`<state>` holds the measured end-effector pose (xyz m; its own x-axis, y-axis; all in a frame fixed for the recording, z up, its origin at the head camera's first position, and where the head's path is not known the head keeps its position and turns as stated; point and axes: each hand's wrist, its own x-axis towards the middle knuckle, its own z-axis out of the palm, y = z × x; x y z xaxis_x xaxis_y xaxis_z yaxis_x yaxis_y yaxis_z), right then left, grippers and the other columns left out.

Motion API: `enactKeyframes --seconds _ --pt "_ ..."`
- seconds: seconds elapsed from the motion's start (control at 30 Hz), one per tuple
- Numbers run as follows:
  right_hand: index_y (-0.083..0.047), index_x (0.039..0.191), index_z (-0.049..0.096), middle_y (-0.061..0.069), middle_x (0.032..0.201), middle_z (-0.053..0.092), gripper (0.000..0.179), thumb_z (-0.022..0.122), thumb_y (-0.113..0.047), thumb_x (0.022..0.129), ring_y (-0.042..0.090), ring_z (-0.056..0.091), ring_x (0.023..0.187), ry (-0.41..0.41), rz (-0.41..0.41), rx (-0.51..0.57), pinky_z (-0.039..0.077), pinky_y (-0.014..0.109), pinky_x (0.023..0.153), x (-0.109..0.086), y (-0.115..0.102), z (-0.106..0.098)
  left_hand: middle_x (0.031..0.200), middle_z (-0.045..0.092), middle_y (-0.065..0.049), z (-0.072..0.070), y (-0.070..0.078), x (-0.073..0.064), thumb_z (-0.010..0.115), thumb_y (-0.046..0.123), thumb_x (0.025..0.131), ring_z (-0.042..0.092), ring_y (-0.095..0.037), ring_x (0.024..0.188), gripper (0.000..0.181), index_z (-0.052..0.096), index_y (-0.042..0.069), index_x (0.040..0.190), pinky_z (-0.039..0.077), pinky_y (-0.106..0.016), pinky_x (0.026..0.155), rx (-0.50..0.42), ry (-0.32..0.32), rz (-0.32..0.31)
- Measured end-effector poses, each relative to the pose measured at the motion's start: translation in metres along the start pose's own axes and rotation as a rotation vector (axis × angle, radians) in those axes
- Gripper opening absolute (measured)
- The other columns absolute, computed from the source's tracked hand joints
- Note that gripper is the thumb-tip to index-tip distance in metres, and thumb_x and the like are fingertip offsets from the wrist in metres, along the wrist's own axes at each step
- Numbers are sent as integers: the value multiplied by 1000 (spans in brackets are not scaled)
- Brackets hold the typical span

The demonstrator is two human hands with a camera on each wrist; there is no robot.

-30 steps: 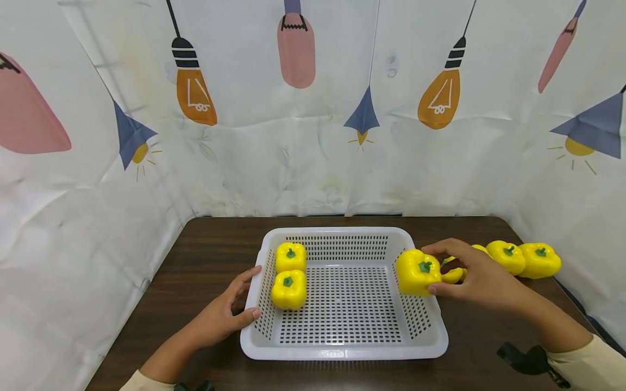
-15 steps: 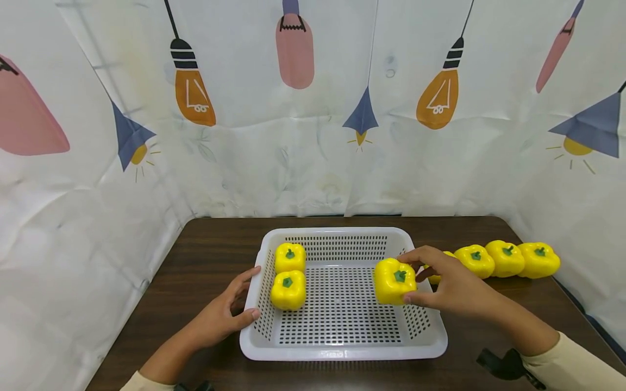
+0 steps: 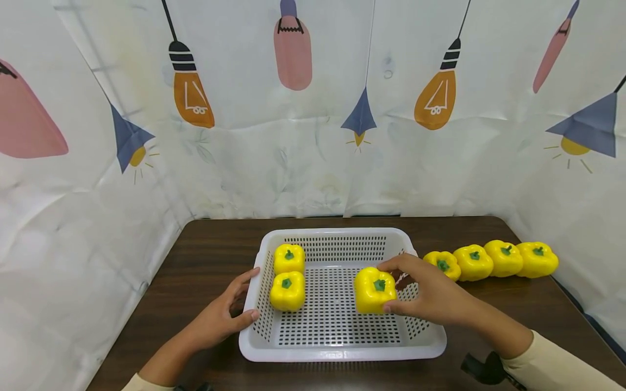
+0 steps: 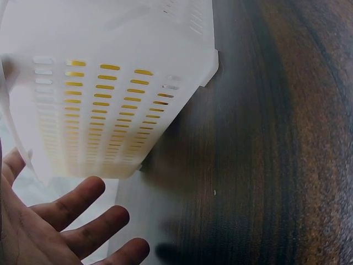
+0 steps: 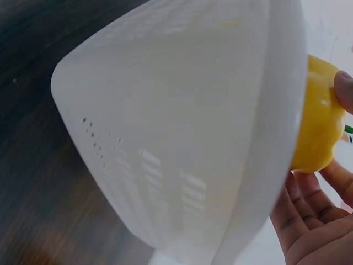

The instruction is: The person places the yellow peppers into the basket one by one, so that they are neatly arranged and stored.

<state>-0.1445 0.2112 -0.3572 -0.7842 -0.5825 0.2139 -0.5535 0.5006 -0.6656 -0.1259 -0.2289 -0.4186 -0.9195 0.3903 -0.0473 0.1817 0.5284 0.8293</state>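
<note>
Yellow pepper [image 3: 374,291] moved left, over white basket [image 3: 342,355], in right fingers [image 3: 400,263]

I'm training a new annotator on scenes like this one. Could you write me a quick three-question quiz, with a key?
1. True or false: the right hand holds nothing.
2. Multiple choice: seen from the head camera, which side of the white basket does the left hand touch? a) far side b) left side c) right side
3. Count: how many yellow peppers are in the row on the table, to the right of the basket?

Key:
1. False; it holds a yellow pepper.
2. b
3. Four
</note>
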Motion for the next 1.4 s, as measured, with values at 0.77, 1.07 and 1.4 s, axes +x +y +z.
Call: enactKeyframes --seconds 0.77,1.07,1.4 --pt "-31 124 52 -18 118 49 64 76 -53 69 5 53 93 -49 27 18 50 27 80 19 -23 34 138 42 -9 1 -1 0 63 29 89 49 -24 117 76 14 40 146 43 -43 91 7 6 -9" --pt "-29 125 51 -15 115 50 64 74 -55 70 9 54 92 -74 9 -3 50 27 79 27 -32 46 138 42 -10 1 0 0 63 29 89 49 -24 117 76 15 39 147 43 -47 91 -1 10 13" --pt "-31 125 52 -17 114 50 67 72 -61 68 7 53 94 -108 57 -24 49 27 80 38 -41 58 138 42 -11 1 -1 0 64 28 88 48 -27 118 76 15 40 146 40 -52 93 -8 17 16"
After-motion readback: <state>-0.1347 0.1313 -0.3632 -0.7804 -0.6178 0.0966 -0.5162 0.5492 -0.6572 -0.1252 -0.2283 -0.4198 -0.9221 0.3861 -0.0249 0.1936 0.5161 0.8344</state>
